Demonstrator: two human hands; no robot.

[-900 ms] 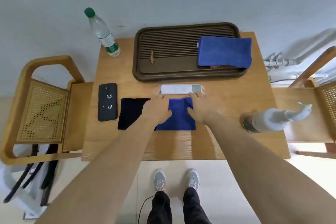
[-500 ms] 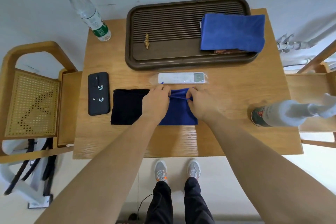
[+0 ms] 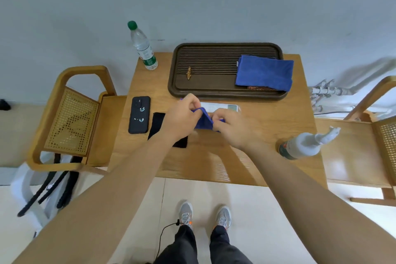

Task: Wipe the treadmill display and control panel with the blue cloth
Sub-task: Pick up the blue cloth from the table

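A small dark blue cloth (image 3: 204, 119) is held just above the wooden table (image 3: 267, 126), bunched between both hands. My left hand (image 3: 183, 116) pinches its upper left edge and my right hand (image 3: 230, 126) grips its right side. Just behind the hands lies a white remote-like control panel with a small display (image 3: 222, 106), partly hidden by my fingers. A second, lighter blue cloth (image 3: 264, 75) lies folded on the right end of a dark brown slatted tray (image 3: 205, 92). No treadmill is in view.
A black cloth (image 3: 157, 123) lies flat left of my hands, beside a black phone (image 3: 139, 117). A water bottle (image 3: 143, 48) stands at the back left. A white spray bottle (image 3: 304, 146) lies at the right edge. Wooden chairs (image 3: 70, 118) flank the table.
Both hands went from pressing the dark blue cloth flat on the table to pinching its far edge and lifting it up, bunched between them. The camera view also shifted.
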